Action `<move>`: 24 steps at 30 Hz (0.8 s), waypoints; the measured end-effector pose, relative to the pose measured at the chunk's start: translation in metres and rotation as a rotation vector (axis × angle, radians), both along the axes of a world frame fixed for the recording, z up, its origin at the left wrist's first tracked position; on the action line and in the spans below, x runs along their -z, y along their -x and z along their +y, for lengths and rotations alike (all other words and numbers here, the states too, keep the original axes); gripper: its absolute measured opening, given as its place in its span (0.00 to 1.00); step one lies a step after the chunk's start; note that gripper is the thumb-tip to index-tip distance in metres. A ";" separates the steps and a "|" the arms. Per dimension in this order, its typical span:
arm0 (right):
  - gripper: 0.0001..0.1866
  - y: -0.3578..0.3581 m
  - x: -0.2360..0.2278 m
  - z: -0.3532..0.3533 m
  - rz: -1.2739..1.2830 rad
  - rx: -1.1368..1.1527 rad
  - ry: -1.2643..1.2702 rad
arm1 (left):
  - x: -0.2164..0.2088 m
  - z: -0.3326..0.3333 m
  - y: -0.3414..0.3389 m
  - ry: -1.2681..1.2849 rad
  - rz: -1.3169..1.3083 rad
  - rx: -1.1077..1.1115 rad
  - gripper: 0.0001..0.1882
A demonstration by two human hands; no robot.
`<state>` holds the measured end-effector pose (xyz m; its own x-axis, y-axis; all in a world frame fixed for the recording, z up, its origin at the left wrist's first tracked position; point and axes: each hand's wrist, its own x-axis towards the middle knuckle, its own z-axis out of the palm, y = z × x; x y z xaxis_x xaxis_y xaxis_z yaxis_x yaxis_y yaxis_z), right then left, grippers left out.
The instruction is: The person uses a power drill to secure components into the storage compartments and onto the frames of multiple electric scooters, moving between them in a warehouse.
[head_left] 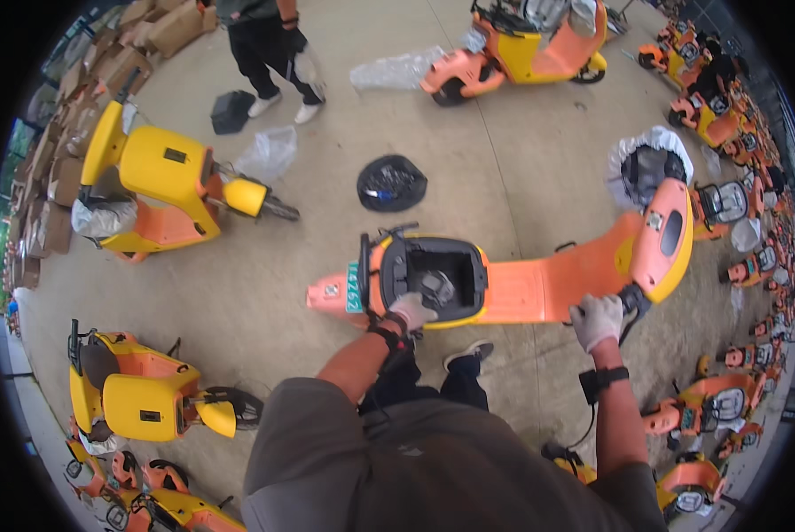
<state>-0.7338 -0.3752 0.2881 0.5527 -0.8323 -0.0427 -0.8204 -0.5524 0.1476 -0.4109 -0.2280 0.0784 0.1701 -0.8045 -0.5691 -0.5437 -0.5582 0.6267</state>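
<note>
A pink and yellow electric scooter [514,293] stands crosswise in front of me, its front end to the right. Its seat area is uncovered, showing a dark storage compartment [442,268] with a greyish item [435,288] inside. My left hand [412,310], in a pale glove, is closed over the near rim of this compartment, close to the green plate [354,288]. Over at the front end, my right hand [597,319], also gloved, is closed at the near handlebar grip [631,300]; the palm side is hidden.
A black bag [392,183] lies on the floor beyond the scooter. Yellow scooters [165,168] stand at left, another [539,49] at the far side, and rows of more line the right. Another person [269,53] stands far left near a black box [232,112]. Cartons [56,182] are piled along the left.
</note>
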 end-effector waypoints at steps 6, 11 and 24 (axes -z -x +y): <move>0.11 0.001 0.001 0.000 -0.044 0.000 -0.009 | -0.012 0.021 -0.003 -0.024 0.050 -0.135 0.33; 0.11 0.000 -0.001 0.001 -0.041 -0.004 -0.016 | -0.021 0.037 0.005 0.122 0.088 -0.267 0.27; 0.12 -0.002 -0.002 0.002 0.036 0.005 -0.054 | -0.076 0.125 -0.030 -0.048 0.222 0.197 0.22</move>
<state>-0.7317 -0.3735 0.2898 0.5459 -0.8310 -0.1073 -0.8179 -0.5563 0.1468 -0.3811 -0.1034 0.1539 -0.1195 -0.7807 -0.6134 -0.4968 -0.4878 0.7177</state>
